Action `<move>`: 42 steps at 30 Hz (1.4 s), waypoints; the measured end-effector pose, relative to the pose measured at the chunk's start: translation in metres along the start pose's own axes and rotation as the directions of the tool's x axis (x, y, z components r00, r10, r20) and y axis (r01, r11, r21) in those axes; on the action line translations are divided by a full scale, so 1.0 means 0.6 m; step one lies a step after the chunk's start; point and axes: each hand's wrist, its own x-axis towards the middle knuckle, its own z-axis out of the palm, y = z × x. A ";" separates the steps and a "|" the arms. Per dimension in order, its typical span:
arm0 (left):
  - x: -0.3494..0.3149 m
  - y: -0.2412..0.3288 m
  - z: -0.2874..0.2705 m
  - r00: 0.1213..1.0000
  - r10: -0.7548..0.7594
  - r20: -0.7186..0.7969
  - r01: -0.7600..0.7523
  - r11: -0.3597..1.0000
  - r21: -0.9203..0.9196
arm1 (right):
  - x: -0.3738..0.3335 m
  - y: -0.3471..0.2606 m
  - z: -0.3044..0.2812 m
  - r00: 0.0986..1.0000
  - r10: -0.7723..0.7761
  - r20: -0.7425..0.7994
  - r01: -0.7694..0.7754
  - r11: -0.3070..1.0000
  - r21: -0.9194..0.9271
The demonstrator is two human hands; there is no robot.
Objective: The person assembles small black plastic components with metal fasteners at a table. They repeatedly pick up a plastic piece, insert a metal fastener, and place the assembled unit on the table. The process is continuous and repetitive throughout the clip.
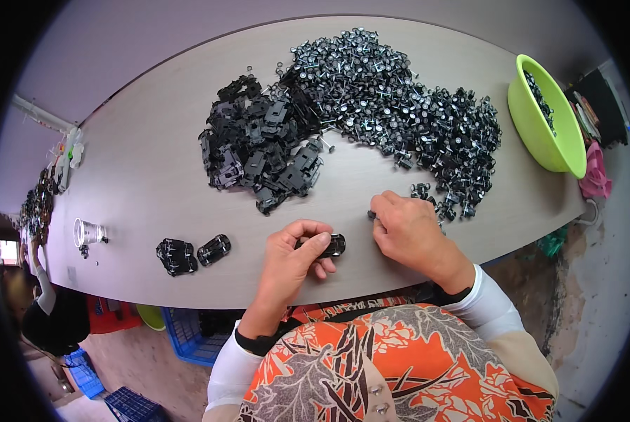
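Observation:
Between the thumb and fingers of my left hand [287, 254] is a black toy car chassis [336, 245], held just above the table's near side. My right hand [412, 228] is closed in a pinch on a small dark piece [371, 214], most likely a wheel axle, mostly hidden by the fingers. Beside that hand lie a few loose wheel axles [420, 190], at the tail of a large heap of wheel axles [371, 88]. Black plastic chassis [258, 144] are piled left of the heap. Left of my hands, several chassis with wheels [176, 257] sit together, one more chassis [213, 250] next to them.
A lime-green basin [571, 144] with dark parts stands tilted at the table's right end. Toward the left edge is a see-through cup [90, 231]. Another person [53, 320] works at the far left beside more parts. A blue crate [187, 348] sits below the table's front edge.

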 end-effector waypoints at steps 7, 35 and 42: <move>-0.003 0.000 0.004 1.000 0.022 -0.011 -0.021 0.994 0.103 | 0.004 -0.030 -0.001 0.984 -0.095 0.150 0.054 0.966 0.254; -0.027 0.007 -0.034 0.992 -0.081 0.094 0.095 0.982 -0.161 | 0.021 0.011 -0.003 0.898 -0.423 0.124 0.362 0.868 0.341; -0.025 0.008 -0.034 0.983 -0.096 0.159 0.140 0.946 -0.292 | 0.008 0.022 0.007 0.920 -0.392 0.026 0.369 0.885 0.283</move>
